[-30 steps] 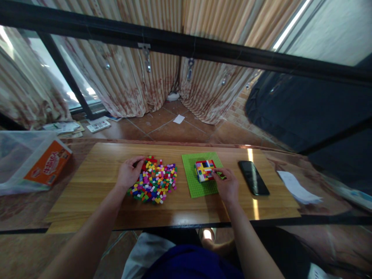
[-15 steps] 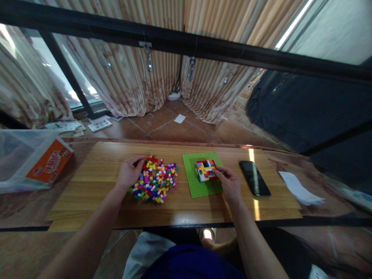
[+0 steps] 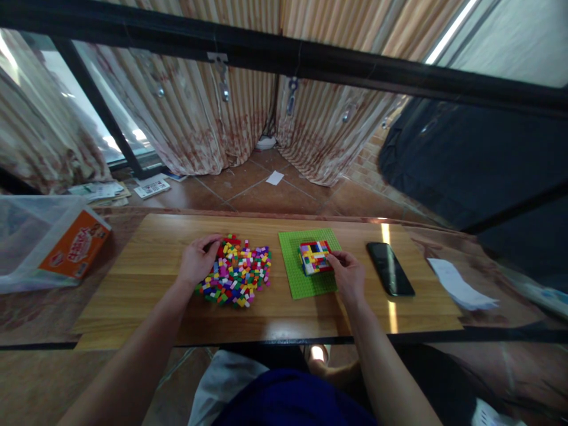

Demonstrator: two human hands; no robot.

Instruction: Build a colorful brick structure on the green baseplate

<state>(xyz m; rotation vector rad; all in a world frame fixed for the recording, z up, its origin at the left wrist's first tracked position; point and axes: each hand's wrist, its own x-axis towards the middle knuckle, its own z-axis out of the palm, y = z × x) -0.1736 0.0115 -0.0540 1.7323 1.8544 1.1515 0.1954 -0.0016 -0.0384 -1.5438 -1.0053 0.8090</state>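
A pile of small multicoloured toy bricks (image 3: 242, 273) lies on the wooden table. My left hand (image 3: 198, 260) rests at its upper left edge, fingers curled and tips close together beside some red bricks; what they pinch is hidden. To the right is a green studded baseplate (image 3: 295, 284). On it sits a low block built of mixed-colour bricks (image 3: 315, 257), with a dark gap in its upper part. My right hand (image 3: 349, 273) is at the block's right edge, thumb and fingertips closed together against it. Any brick between those fingertips is too small to make out.
A black phone (image 3: 390, 269) lies right of the baseplate, with white paper (image 3: 461, 284) beyond it. At the left stands a clear plastic box (image 3: 39, 236) with an orange label. The wooden table (image 3: 133, 266) has a dark front edge; curtains hang behind.
My right hand has shifted slightly right, from over the block's right part to its right edge. The left hand stays at the pile. The camera view has tilted a little.
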